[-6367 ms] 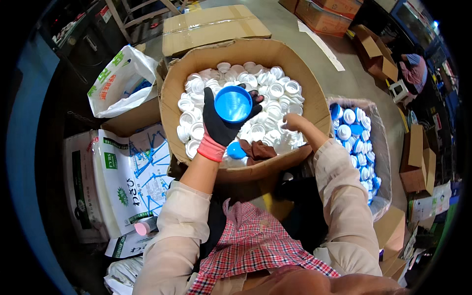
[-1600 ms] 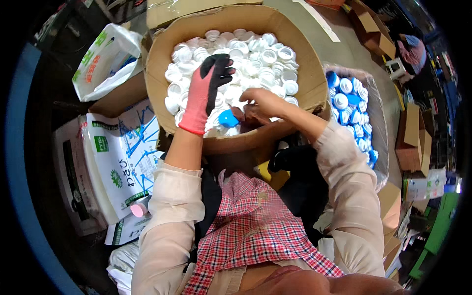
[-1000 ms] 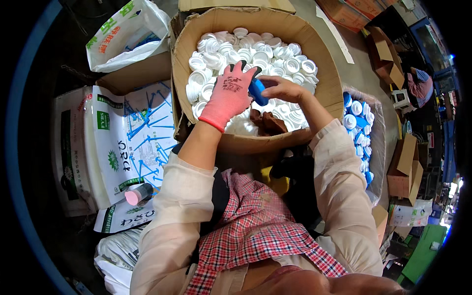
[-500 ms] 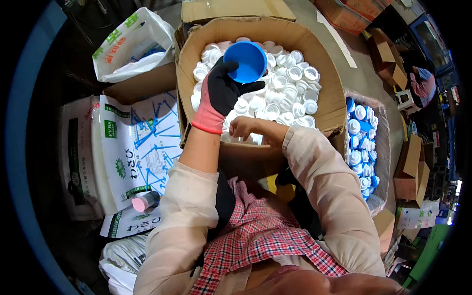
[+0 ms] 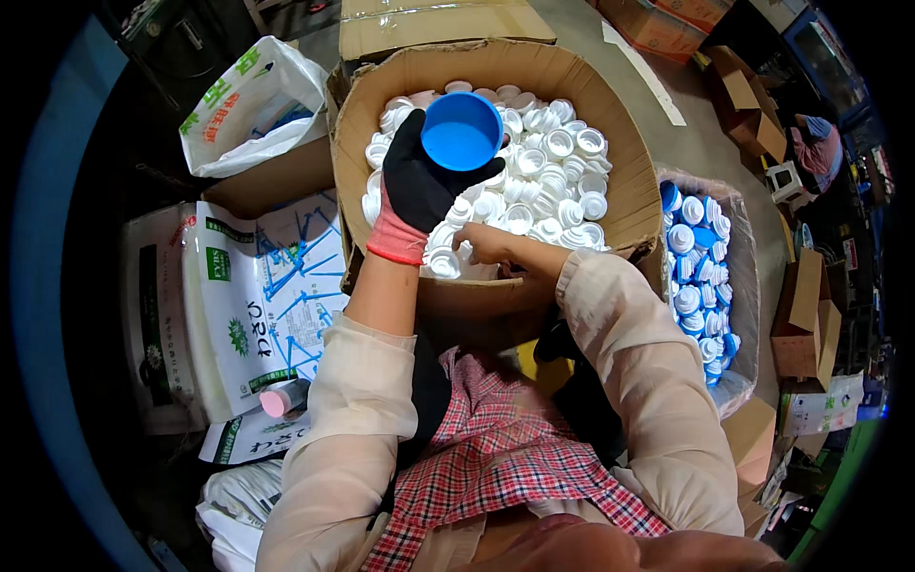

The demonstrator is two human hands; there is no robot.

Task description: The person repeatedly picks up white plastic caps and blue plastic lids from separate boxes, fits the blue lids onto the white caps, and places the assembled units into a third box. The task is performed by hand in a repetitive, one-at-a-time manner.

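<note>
My left hand (image 5: 416, 191), in a black and red glove, grips a round blue plastic cup (image 5: 462, 132), its hollow side facing up. It hangs over a big cardboard box (image 5: 610, 124) heaped with white plastic caps (image 5: 534, 195). At the near edge of the heap is my bare right hand (image 5: 488, 245), fingers curled together and pointing down among the caps. Whatever lies between those fingertips is hidden.
A lined box of blue and white capped pieces (image 5: 688, 240) stands at the right. Thin blue sticks (image 5: 300, 250) lie on printed sheeting at the left, near a pink-topped container (image 5: 283, 398). Behind them sits a white plastic bag (image 5: 253, 110). A person (image 5: 818, 153) is far right.
The whole view has shifted slightly. My left hand still holds the blue cup over the box, turned a little. My right fingers have uncurled somewhat toward the caps.
</note>
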